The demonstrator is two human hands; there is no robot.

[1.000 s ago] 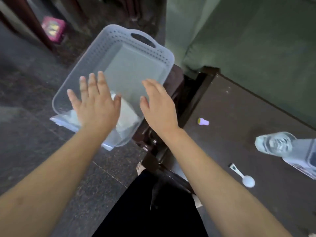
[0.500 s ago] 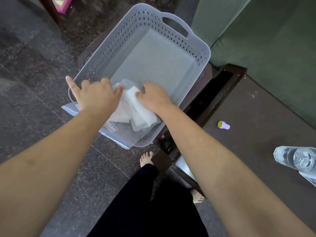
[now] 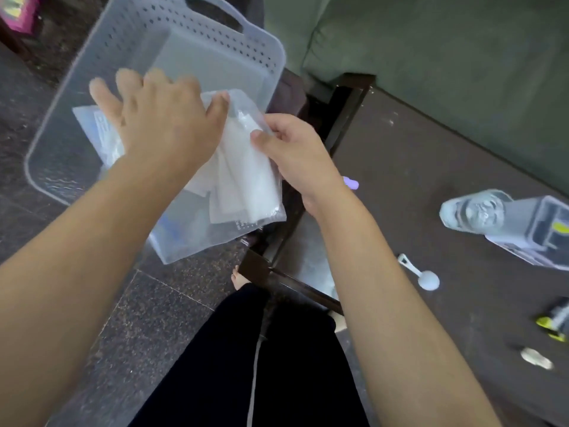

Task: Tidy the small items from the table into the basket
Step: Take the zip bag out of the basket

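Observation:
A pale translucent basket [image 3: 261,41] with a perforated rim and a handle slot sits at the upper left. A clear plastic bag [image 3: 243,192] with white folded contents hangs over the basket's near corner. My left hand [image 3: 160,118] lies on top of the bag with fingers spread. My right hand [image 3: 295,155] pinches the bag's right edge between thumb and fingers. On the dark table [image 3: 431,180] at the right lie a small purple cap [image 3: 351,182], a white spoon [image 3: 421,274] and a plastic bottle [image 3: 474,212].
A clear box [image 3: 535,235] lies beside the bottle. A yellow-and-black item [image 3: 554,322] and a small pale object [image 3: 537,359] lie near the right edge. A green sofa [image 3: 431,57] stands behind the table. Dark stone floor [image 3: 107,318] and my legs are below.
Both hands went from hovering open over the basket to taking hold of the plastic bag; the bag has been drawn toward the basket's near right corner. The view shifted right.

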